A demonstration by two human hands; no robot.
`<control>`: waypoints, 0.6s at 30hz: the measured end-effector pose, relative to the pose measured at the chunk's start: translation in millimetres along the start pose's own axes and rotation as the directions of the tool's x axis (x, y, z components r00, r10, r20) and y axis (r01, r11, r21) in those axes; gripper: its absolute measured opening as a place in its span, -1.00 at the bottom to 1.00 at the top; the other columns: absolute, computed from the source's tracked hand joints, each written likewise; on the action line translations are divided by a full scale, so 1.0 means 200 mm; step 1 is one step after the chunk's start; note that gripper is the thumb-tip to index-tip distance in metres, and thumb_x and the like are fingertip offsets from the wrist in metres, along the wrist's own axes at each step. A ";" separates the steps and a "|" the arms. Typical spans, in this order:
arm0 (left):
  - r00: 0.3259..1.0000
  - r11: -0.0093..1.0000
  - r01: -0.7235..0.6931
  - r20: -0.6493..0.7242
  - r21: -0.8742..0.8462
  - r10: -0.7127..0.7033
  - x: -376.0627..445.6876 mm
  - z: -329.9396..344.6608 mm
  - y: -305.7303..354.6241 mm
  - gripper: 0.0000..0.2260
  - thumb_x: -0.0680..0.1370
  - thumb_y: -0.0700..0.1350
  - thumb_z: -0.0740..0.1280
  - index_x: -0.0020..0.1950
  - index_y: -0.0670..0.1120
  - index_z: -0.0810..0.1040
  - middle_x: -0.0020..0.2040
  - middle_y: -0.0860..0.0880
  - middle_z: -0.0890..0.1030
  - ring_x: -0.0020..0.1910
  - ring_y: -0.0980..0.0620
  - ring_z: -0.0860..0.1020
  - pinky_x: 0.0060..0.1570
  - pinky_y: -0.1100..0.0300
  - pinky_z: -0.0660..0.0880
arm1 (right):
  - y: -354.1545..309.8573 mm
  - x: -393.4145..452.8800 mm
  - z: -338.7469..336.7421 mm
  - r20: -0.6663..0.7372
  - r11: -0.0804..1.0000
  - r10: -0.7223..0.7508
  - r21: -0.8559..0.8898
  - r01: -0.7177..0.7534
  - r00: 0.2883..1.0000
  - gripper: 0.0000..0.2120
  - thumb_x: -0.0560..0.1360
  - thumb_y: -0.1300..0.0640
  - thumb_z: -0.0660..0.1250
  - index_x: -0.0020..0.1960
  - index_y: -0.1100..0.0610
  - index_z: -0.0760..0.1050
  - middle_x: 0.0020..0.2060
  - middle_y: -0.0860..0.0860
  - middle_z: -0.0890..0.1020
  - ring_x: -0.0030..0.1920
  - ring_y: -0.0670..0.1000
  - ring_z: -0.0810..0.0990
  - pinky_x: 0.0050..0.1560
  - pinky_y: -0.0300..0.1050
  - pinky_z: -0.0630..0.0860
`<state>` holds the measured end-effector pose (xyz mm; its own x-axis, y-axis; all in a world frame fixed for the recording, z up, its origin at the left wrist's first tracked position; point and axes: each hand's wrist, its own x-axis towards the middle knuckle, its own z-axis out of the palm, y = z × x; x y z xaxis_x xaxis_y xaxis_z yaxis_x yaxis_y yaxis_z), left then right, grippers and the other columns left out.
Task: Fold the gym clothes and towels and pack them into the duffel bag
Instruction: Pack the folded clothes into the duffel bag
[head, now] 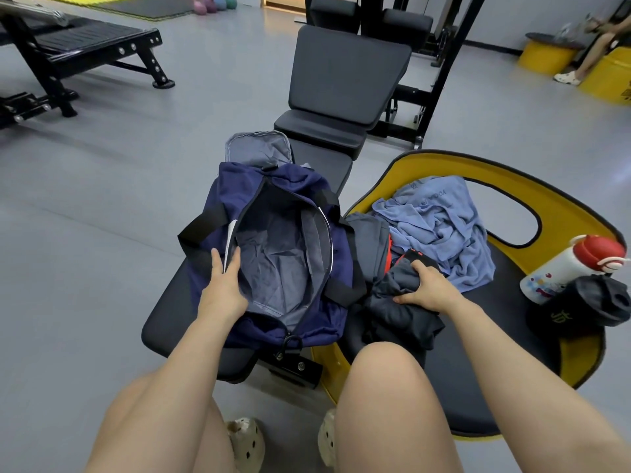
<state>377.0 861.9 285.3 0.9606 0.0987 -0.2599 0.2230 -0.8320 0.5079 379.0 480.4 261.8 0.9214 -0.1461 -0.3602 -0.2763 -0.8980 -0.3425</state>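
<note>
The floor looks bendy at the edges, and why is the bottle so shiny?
Head view: the wide-angle lens bows the gym floor and stretches things near the edges; overhead light puts a soft glare on the floor and a bright highlight on the water bottle; the open duffel bag in the middle looks sharp, the far back softer.

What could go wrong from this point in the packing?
1. The right hand grips a dark garment that looks bunched, so it may go into the bag unfolded.
2. The bottle leans near the seat's edge; tugging the towel could possibly knock it off.
</note>
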 end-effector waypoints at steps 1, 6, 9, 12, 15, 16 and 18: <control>1.000 1.000 -0.002 0.011 0.008 0.002 0.00 0.00 -0.01 -0.16 0.46 -0.41 0.22 0.56 0.16 -0.09 0.56 -0.02 -0.24 -0.11 -0.14 0.54 -0.30 0.16 0.38 | 0.00 -0.01 -0.01 0.009 1.000 0.007 0.000 -0.007 1.000 -0.23 0.25 -0.20 0.54 0.30 0.04 0.26 0.11 0.11 0.42 0.15 0.19 0.46 0.14 0.09 0.47; 0.999 1.000 -0.017 0.032 0.011 0.017 -0.02 -0.01 -0.01 -0.14 0.43 -0.49 0.13 0.55 0.16 -0.07 0.56 0.06 -0.22 -0.23 -0.10 0.49 -0.44 0.23 0.28 | -0.02 -0.06 0.01 -0.034 0.998 0.063 -0.023 -0.064 0.997 -0.21 0.27 -0.24 0.50 0.34 0.01 0.24 0.13 0.15 0.52 0.22 0.19 0.43 0.12 0.07 0.44; 0.999 1.000 -0.028 0.027 0.011 0.028 -0.03 -0.01 -0.02 -0.16 0.44 -0.47 0.13 0.55 0.16 -0.05 0.56 0.07 -0.21 -0.15 -0.11 0.51 -0.39 0.21 0.30 | -0.05 -0.09 0.03 -0.133 0.987 0.064 -0.140 -0.083 0.989 -0.28 0.29 -0.27 0.46 0.29 0.03 0.29 0.09 0.09 0.54 0.26 0.15 0.40 0.28 0.09 0.22; 0.999 0.999 -0.031 0.026 0.006 0.031 -0.04 -0.01 -0.02 -0.16 0.44 -0.47 0.13 0.55 0.16 -0.05 0.56 0.08 -0.21 -0.08 -0.13 0.53 -0.30 0.18 0.35 | -0.05 -0.11 0.04 -0.095 0.996 0.074 0.058 -0.069 0.993 -0.27 0.31 -0.13 0.53 0.29 0.12 0.23 0.14 0.11 0.52 0.21 0.15 0.46 0.30 0.09 0.31; 0.999 0.999 -0.039 0.030 0.000 0.039 -0.04 -0.02 -0.02 -0.15 0.43 -0.47 0.14 0.55 0.16 -0.05 0.56 0.08 -0.21 -0.10 -0.13 0.54 -0.31 0.18 0.35 | -0.05 -0.12 0.03 -0.037 0.973 0.093 0.216 -0.082 0.995 -0.02 0.32 -0.02 0.56 0.52 0.19 0.05 0.41 0.14 0.38 0.35 0.17 0.38 0.24 -0.03 0.37; 0.999 0.999 -0.039 0.029 -0.002 0.039 -0.04 -0.02 -0.01 -0.15 0.43 -0.47 0.14 0.55 0.16 -0.05 0.57 0.07 -0.20 -0.10 -0.13 0.54 -0.31 0.18 0.35 | -0.05 -0.11 0.02 -0.028 0.973 0.099 0.210 -0.091 0.995 -0.09 0.33 -0.02 0.55 0.50 0.18 0.15 0.38 0.13 0.41 0.33 0.16 0.41 0.20 -0.05 0.39; 0.999 0.999 -0.040 0.022 -0.010 0.041 -0.05 -0.02 -0.01 -0.16 0.44 -0.47 0.15 0.56 0.14 -0.06 0.57 0.05 -0.18 -0.07 -0.12 0.53 -0.23 0.15 0.39 | -0.05 -0.11 0.01 -0.016 0.966 0.114 0.233 -0.108 0.993 -0.31 0.34 -0.02 0.54 0.37 0.14 0.35 0.28 0.12 0.51 0.24 0.14 0.47 0.13 -0.06 0.41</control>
<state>368.4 864.8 291.2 0.9649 0.0526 -0.2574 0.1856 -0.8298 0.5263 361.5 493.7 270.6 0.8879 -0.2544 -0.3834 -0.4300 -0.7553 -0.4946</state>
